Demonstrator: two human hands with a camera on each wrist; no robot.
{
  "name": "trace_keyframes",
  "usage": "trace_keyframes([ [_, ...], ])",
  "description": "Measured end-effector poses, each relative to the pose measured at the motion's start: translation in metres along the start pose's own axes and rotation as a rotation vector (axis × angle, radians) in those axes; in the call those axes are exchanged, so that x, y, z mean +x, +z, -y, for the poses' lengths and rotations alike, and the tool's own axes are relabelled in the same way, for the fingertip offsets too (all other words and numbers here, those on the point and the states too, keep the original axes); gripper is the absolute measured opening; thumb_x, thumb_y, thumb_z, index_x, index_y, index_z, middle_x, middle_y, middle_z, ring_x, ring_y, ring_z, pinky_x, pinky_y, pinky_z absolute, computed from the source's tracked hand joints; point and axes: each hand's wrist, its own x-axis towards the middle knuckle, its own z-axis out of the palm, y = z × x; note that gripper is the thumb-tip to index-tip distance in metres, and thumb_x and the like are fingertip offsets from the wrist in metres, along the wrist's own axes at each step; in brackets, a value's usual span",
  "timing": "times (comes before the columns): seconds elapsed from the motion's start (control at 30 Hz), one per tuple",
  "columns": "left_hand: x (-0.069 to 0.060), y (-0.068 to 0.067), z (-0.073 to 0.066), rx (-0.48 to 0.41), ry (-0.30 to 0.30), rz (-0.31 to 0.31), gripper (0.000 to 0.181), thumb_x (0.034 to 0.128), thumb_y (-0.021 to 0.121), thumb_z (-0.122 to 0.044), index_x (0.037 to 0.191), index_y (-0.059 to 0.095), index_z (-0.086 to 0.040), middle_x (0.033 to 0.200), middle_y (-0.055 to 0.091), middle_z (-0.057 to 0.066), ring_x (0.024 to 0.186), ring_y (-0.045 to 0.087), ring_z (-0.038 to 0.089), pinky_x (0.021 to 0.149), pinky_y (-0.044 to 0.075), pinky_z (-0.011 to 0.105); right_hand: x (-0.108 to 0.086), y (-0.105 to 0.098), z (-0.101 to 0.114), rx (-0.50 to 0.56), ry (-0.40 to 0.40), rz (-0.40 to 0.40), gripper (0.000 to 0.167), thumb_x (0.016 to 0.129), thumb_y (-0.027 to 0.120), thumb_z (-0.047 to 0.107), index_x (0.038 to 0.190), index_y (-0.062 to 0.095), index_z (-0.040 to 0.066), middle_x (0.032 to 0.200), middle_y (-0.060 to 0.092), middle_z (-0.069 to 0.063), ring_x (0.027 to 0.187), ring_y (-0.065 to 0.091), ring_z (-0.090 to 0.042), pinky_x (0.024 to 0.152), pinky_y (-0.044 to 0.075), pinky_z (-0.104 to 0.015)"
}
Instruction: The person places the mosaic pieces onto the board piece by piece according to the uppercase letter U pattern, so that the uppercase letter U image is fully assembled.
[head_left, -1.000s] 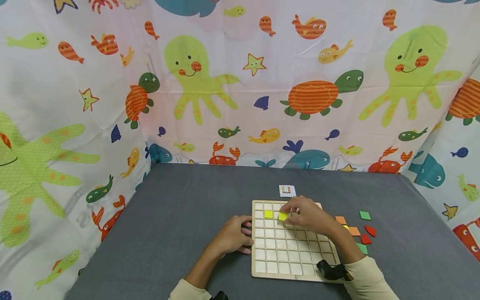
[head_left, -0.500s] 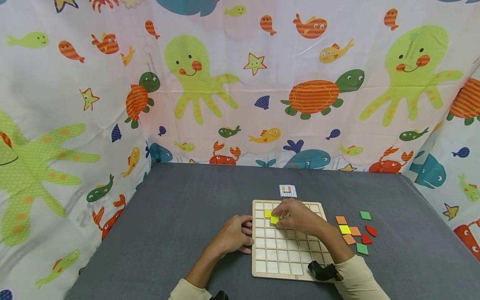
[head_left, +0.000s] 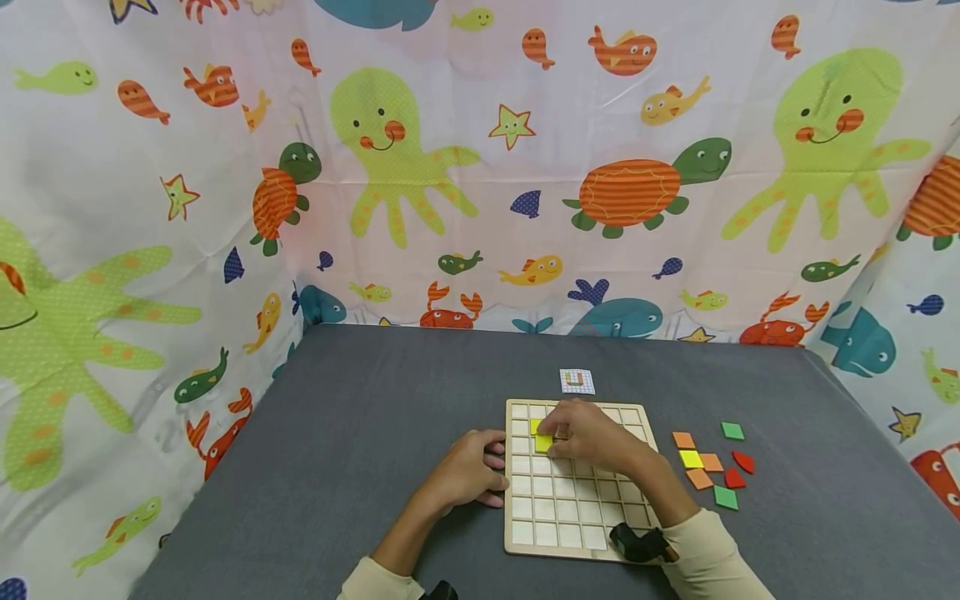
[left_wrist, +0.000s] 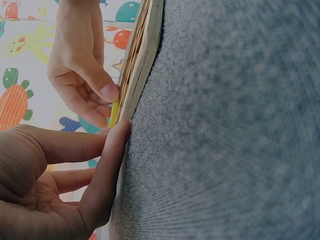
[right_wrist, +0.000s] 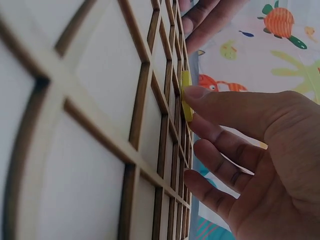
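A wooden grid board (head_left: 551, 551) with white square cells lies on the grey table. My right hand (head_left: 588, 435) is over its upper left part and pinches a yellow square tile (head_left: 542, 444) between thumb and fingers. In the right wrist view that yellow tile (right_wrist: 186, 95) stands against the grid, partly behind the thumb. Another yellow tile (head_left: 533, 425) sits just above it, partly covered by the fingers. At the board's left edge my left hand (head_left: 467, 468) grips the rim; in the left wrist view its thumb and a finger meet at the wooden edge.
Right of the board lie loose tiles: a yellow square (head_left: 691, 459), orange squares (head_left: 699, 479), green squares (head_left: 725, 497) and red pieces (head_left: 743, 462). Behind the board is a small pattern card (head_left: 577, 382). A sea-animal curtain (head_left: 480, 183) hangs around the table.
My right hand has moved left over the board with the yellow tile, bringing it just below the other yellow tile. My left hand has stayed on the board's edge.
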Motion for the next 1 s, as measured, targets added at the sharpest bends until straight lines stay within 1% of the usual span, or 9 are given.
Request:
trace_keyframes([
  [0.2, 0.0002, -0.0003, 0.0007, 0.004, 0.003, 0.0, 0.07, 0.0834, 0.075, 0.017, 0.149, 0.052, 0.008, 0.124, 0.057, 0.018, 0.106, 0.062, 0.027, 0.06, 0.068, 0.037, -0.0005, -0.0014, 0.0004, -0.001, 0.019, -0.011, 0.028, 0.089, 0.085, 0.011, 0.117, 0.079, 0.006, 0.108, 0.073, -0.002, 0.095, 0.066, -0.018, 0.081, 0.059, -0.032],
  [0.43, 0.0007, 0.0002, 0.0012, 0.01, 0.004, 0.0, 0.069, 0.0837, 0.075, 0.016, 0.149, 0.052, 0.007, 0.124, 0.057, 0.017, 0.105, 0.062, 0.027, 0.06, 0.068, 0.037, 0.0012, -0.0002, 0.0001, 0.001, 0.009, -0.005, 0.027, 0.092, 0.082, 0.01, 0.118, 0.079, 0.006, 0.11, 0.073, -0.003, 0.097, 0.067, -0.019, 0.081, 0.059, -0.031],
  [0.67, 0.0009, 0.0002, 0.0019, 0.01, 0.008, -0.001, 0.069, 0.0832, 0.074, 0.016, 0.148, 0.052, 0.008, 0.124, 0.057, 0.018, 0.104, 0.062, 0.027, 0.059, 0.068, 0.037, 0.003, 0.0009, 0.0022, 0.004, 0.011, 0.0, 0.027, 0.091, 0.083, 0.01, 0.117, 0.079, 0.006, 0.11, 0.073, -0.002, 0.096, 0.065, -0.017, 0.08, 0.059, -0.03],
  [0.83, 0.0016, 0.0004, 0.0022, 0.006, 0.007, -0.004, 0.069, 0.0826, 0.074, 0.017, 0.148, 0.053, 0.008, 0.123, 0.057, 0.017, 0.102, 0.062, 0.026, 0.059, 0.068, 0.037, 0.0043, 0.0016, 0.0031, -0.006, -0.003, -0.001, 0.024, 0.091, 0.083, 0.008, 0.115, 0.08, 0.008, 0.11, 0.074, -0.002, 0.099, 0.067, -0.019, 0.082, 0.06, -0.032],
  [1.0, 0.0016, 0.0013, 0.0018, 0.009, 0.002, -0.006, 0.069, 0.083, 0.074, 0.017, 0.148, 0.053, 0.008, 0.123, 0.057, 0.017, 0.102, 0.062, 0.026, 0.059, 0.068, 0.037, 0.0043, 0.002, 0.0045, -0.009, 0.003, 0.002, 0.025, 0.09, 0.083, 0.007, 0.115, 0.081, 0.01, 0.112, 0.074, -0.002, 0.101, 0.067, -0.02, 0.084, 0.06, -0.034],
])
